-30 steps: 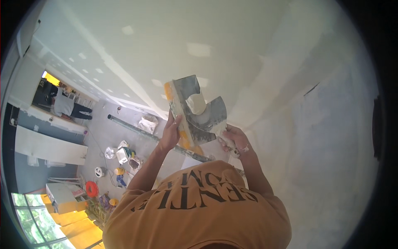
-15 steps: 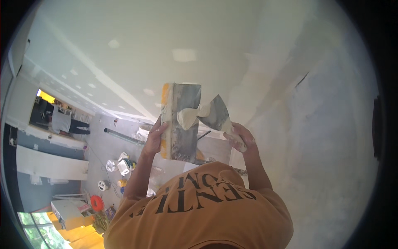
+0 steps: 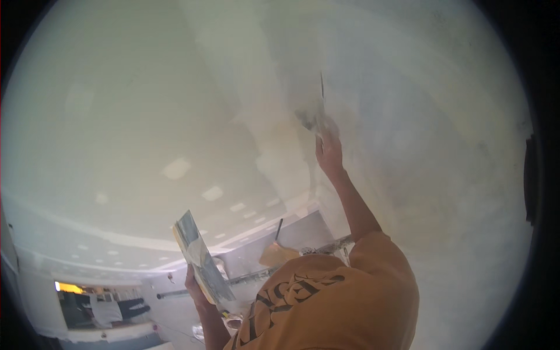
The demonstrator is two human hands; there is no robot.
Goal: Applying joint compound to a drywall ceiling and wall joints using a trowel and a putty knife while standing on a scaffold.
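Note:
My right hand [image 3: 329, 154] is raised high and grips the handle of a wide plastering blade [image 3: 318, 114]. The blade lies edge-on against the pale wall surface [image 3: 408, 146], with a grey wet smear around it. Low on the left, my left hand [image 3: 197, 287] holds a flat rectangular plaster board [image 3: 201, 256], tilted, with a lump of pale filler on its face. My orange shirt [image 3: 332, 303] fills the bottom middle.
A white ceiling [image 3: 146, 116] with lighter filled patches [image 3: 175, 169] spreads over the left. Far off at lower left a person [image 3: 108, 309] stands near a counter, beside a yellow-lit opening [image 3: 70, 287]. A tan object with a dark handle [image 3: 277, 252] shows behind my shoulder.
Both hands were together at the board with the blade on it. Now my right hand has gone up to the wall with the blade, and my left has dropped lower left with the board.

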